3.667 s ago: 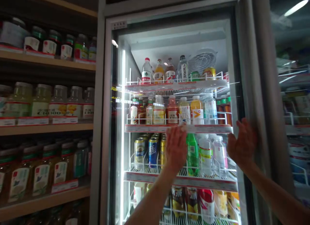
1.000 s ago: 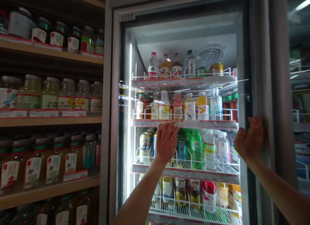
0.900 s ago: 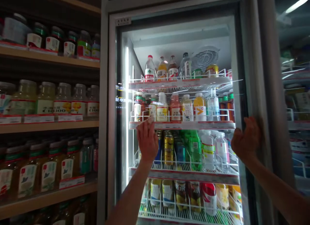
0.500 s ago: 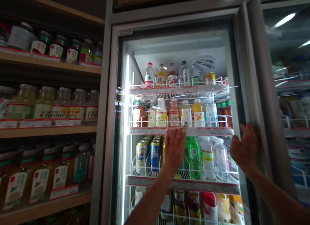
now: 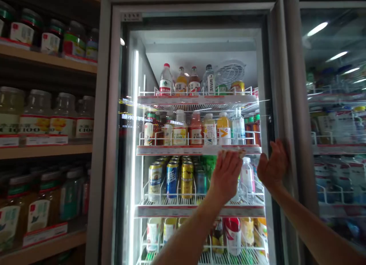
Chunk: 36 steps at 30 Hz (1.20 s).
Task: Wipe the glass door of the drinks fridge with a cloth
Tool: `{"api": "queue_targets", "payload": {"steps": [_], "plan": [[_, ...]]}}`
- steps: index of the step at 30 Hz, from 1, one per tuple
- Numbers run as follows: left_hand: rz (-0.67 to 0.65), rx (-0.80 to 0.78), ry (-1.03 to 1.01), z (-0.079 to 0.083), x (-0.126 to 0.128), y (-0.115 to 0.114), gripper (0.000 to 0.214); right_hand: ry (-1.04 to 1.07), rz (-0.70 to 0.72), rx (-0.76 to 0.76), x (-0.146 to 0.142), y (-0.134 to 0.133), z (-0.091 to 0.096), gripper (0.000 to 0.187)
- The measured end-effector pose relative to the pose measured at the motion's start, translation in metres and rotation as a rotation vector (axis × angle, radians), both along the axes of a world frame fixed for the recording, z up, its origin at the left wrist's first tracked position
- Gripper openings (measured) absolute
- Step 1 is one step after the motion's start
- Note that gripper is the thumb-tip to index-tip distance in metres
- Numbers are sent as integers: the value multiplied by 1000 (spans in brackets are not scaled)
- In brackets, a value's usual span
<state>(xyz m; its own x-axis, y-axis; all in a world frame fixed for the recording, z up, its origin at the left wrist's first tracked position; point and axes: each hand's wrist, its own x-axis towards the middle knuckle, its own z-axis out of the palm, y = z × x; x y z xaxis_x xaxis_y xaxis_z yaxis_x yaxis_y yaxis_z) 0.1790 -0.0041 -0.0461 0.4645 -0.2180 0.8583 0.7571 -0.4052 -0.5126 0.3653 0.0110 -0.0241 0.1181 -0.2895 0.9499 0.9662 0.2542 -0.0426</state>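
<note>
Left hand [image 5: 225, 177] flat on the cooler's glass door [image 5: 197, 44], right hand [image 5: 273, 166] bracing its edge.
Left fingers lie together, pressing a pale wad [image 5: 231, 154] (cloth or paper, unclear) against the glass; right fingers are spread, gripping nothing. A hard push could swing the door or let the wad slip.

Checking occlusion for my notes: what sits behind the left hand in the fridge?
Behind the left hand show a green bottle and a white bottle; whatever stands directly behind the palm is covered.
</note>
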Motion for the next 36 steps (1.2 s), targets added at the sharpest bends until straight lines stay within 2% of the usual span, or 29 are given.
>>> {"api": "queue_targets", "payload": {"steps": [1,3,5,7,8,10,11,13,15,17,20,21,22,24,27,29,31,34,36], "plan": [[12,11,5,0,-11,0,41,8,-5,-9,-1,0,0,49],[39,15,-73,6,-48,3,44,23,-13,-25,-2,0,1,49],[68,10,-319,17,-87,5,50,36,-24,-31,-4,0,1,49],[37,20,-496,29,-108,7,53,36,-33,-28,-6,0,1,49],[18,19,-554,33,-107,7,54,35,-36,-26,-6,1,1,49],[-11,6,-548,35,-87,4,56,34,-42,-30,-5,1,1,49],[-19,1,-495,34,-73,3,57,29,-45,-34,-5,1,0,48],[-27,-5,-265,28,-52,1,57,16,-46,-30,-3,1,0,47],[-8,6,-149,22,-58,1,54,7,-38,-17,-2,1,0,47],[39,17,-270,20,-94,2,52,10,-31,-8,-1,2,1,47],[60,68,-593,24,-162,4,50,12,-31,-11,-1,2,1,44],[63,79,-670,25,-174,4,50,10,-32,-10,-1,2,1,43],[61,88,-708,25,-178,4,51,10,-33,-4,-1,2,1,43],[60,84,-662,19,-162,4,53,8,-31,7,-1,1,1,44],[61,24,-306,3,-122,3,54,-2,-28,13,0,0,1,44],[80,13,-215,-5,-122,3,55,5,-25,-2,0,-1,1,42],[117,48,-323,-8,-151,4,55,16,-15,-28,-1,-3,1,41],[163,101,-617,-3,-215,7,53,36,-11,-56,-3,-4,2,40],[179,102,-766,-2,-235,9,52,47,-20,-39,-2,-3,2,39]]}}
